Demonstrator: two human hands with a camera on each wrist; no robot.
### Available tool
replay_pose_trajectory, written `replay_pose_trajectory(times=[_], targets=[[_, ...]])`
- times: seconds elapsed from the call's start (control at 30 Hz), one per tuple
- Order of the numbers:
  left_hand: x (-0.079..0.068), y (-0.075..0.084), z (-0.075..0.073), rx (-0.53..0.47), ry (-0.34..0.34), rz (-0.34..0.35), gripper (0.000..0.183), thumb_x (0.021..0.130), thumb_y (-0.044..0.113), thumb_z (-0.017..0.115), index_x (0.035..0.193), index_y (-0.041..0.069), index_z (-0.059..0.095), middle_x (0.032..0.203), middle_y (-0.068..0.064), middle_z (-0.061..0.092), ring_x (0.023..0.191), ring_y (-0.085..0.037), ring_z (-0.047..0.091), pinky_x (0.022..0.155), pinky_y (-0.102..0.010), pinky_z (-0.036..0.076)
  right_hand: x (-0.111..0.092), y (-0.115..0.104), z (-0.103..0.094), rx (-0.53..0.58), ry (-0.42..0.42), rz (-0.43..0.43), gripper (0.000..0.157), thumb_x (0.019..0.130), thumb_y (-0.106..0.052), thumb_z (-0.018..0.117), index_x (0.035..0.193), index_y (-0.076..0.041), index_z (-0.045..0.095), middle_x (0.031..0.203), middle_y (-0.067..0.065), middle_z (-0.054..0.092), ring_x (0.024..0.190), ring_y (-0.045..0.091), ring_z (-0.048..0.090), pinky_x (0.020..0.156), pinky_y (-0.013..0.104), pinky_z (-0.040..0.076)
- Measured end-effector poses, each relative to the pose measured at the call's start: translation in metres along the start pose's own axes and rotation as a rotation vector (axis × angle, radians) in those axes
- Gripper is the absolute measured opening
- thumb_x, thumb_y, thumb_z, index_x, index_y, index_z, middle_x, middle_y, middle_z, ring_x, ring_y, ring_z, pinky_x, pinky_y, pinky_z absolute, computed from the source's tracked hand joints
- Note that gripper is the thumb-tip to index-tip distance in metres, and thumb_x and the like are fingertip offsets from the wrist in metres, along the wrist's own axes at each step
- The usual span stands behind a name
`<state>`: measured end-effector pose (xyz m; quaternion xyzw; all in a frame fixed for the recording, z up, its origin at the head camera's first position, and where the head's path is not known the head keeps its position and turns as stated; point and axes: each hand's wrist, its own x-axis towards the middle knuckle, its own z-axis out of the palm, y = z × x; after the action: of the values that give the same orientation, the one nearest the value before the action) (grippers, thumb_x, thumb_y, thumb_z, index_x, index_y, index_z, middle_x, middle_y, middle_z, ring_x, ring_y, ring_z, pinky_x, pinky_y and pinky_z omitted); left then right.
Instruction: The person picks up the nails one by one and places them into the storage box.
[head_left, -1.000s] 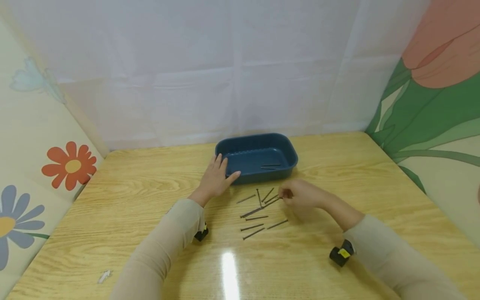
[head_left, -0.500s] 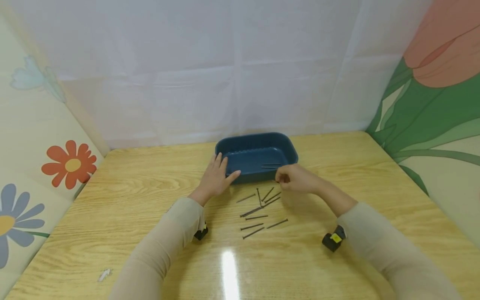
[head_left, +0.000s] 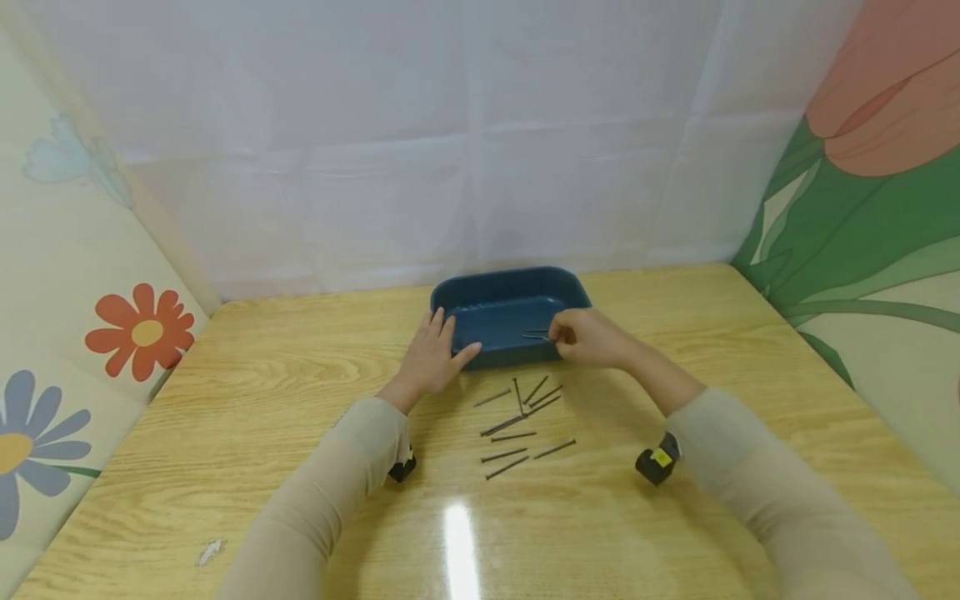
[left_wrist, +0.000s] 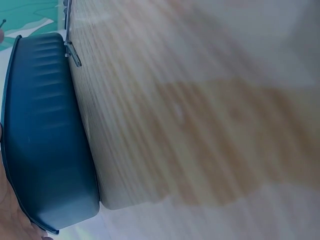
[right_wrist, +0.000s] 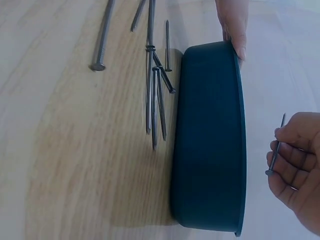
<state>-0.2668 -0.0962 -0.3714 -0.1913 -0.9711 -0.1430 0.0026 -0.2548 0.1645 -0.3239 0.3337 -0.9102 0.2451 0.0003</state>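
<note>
A dark blue rectangular tray (head_left: 498, 357) stands toward the back of the table, with a couple of nails (head_left: 534, 331) lying inside. My left hand (head_left: 432, 354) rests on its left end, fingers stretched over the rim and thumb along the front. Above the tray's front right part is my right hand (head_left: 592, 337), its fingers curled. In the right wrist view that hand pinches a single nail (right_wrist: 277, 145) between thumb and fingers, held above the rim. Several loose nails (head_left: 510, 436) lie scattered on the table in front of the tray, some crossing each other.
The wooden table (head_left: 300, 358) has a small white scuffed patch (head_left: 211, 551) at front left. Behind the tray hangs a white cloth (head_left: 360, 167). Panels painted with flowers (head_left: 138, 332) flank the table on both sides.
My right hand has moved from the loose nails up and back to above the tray, carrying a nail. The left hand has stayed on the tray's left end.
</note>
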Motion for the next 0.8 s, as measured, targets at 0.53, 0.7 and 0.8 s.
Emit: replay_pose_trajectory(times=[0.53, 0.7, 0.8], targets=[[-0.002, -0.001, 0.001, -0.008, 0.007, -0.001, 0.077, 0.086, 0.057, 0.027, 0.136, -0.001, 0.019, 0.141, -0.020, 0.006, 0.128, -0.032, 0.000, 0.102, -0.042, 0.008, 0.021, 0.009, -0.009, -0.056, 0.043, 0.092, 0.013, 0.081, -0.001, 0.054, 0.092, 0.005, 0.059, 0.085, 0.013, 0.057, 0.076, 0.023, 0.054, 0.066, 0.034, 0.046], [-0.001, -0.001, 0.000, -0.001, 0.015, 0.010, 0.077, 0.086, 0.057, 0.028, 0.136, -0.001, 0.019, 0.141, -0.020, 0.006, 0.128, -0.033, 0.001, 0.102, -0.042, 0.008, 0.031, 0.016, -0.007, -0.087, 0.031, 0.115, 0.017, 0.082, -0.002, 0.053, 0.096, 0.006, 0.058, 0.089, 0.014, 0.057, 0.079, 0.025, 0.054, 0.068, 0.036, 0.046], [-0.001, -0.002, 0.000, 0.003, 0.012, 0.008, 0.077, 0.086, 0.057, 0.028, 0.136, -0.001, 0.019, 0.141, -0.020, 0.006, 0.128, -0.033, 0.000, 0.102, -0.042, 0.008, 0.038, 0.020, -0.004, -0.113, 0.018, 0.120, 0.017, 0.083, -0.003, 0.053, 0.097, 0.006, 0.058, 0.091, 0.015, 0.057, 0.081, 0.026, 0.054, 0.070, 0.037, 0.045]])
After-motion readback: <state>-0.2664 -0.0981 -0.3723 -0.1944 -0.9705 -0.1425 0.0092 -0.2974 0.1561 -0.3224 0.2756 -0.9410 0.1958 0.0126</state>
